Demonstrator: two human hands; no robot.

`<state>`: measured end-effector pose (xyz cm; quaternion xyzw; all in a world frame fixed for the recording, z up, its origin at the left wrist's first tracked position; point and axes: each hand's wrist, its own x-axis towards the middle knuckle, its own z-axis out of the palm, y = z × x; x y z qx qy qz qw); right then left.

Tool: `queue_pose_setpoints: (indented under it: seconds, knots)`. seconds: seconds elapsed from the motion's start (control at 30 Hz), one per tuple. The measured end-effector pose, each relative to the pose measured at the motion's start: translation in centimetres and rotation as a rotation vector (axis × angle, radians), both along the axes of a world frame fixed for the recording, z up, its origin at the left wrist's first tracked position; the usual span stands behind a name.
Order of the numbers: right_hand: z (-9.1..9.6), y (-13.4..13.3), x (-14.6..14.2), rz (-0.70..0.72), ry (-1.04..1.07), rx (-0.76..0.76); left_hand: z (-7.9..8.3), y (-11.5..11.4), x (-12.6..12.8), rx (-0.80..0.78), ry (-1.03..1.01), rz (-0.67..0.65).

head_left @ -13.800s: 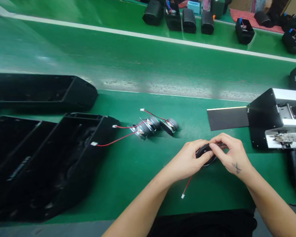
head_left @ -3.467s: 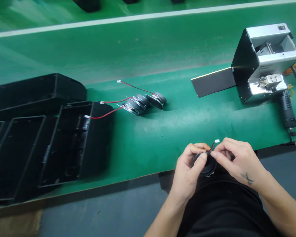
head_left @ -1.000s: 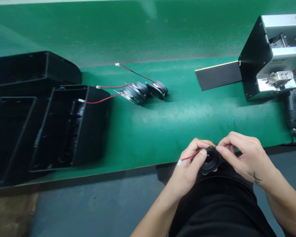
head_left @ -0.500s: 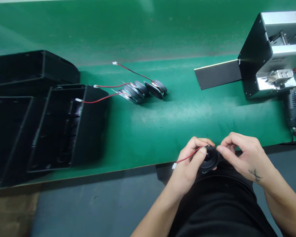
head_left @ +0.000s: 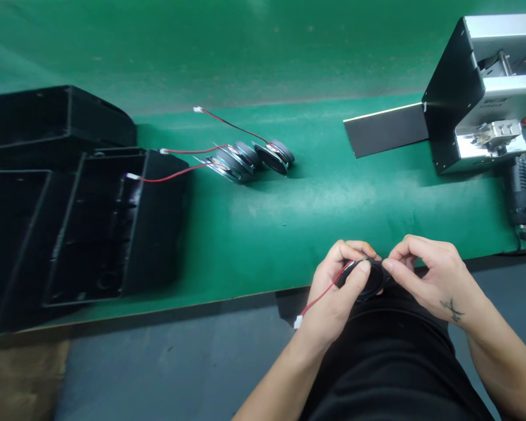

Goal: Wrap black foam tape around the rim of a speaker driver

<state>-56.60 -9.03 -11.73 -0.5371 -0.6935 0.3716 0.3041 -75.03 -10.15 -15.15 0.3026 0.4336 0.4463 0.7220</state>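
Both hands hold a small round black speaker (head_left: 368, 279) at the near edge of the green bench (head_left: 289, 216), over my lap. My left hand (head_left: 337, 298) wraps round its left side, thumb across the face. My right hand (head_left: 429, 278) pinches its right rim with thumb and forefinger. A red wire (head_left: 322, 292) with a white plug (head_left: 298, 321) hangs from the speaker down past my left hand.
Three more speakers (head_left: 254, 159) with red wires lie in a row mid-bench. Black plastic housings (head_left: 92, 222) fill the left side. A silver and black machine (head_left: 482, 93) stands at the right, with a black electric screwdriver (head_left: 518, 196) beside it.
The speaker has been turned in my hands. Its red wire and white plug have swung from pointing left to hanging lower, down past my left hand.
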Motion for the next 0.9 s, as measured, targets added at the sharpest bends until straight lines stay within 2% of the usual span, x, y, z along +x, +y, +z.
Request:
queue_pose_setpoints:
  seconds: [0.43, 0.73, 0.9]
  knots:
    - [-0.3, -0.7, -0.5, -0.005, 0.124, -0.069, -0.5, -0.3, 0.1, 0.074, 0.013, 0.114]
    - [-1.2, -2.0, -1.9, -0.088, 0.108, 0.154, -0.6, -0.5, 0.0, 0.132, 0.001, 0.136]
    - [-1.6, -2.8, -2.6, -0.097, 0.119, 0.228, -0.6, -1.0, -0.4, 0.203, 0.005, 0.124]
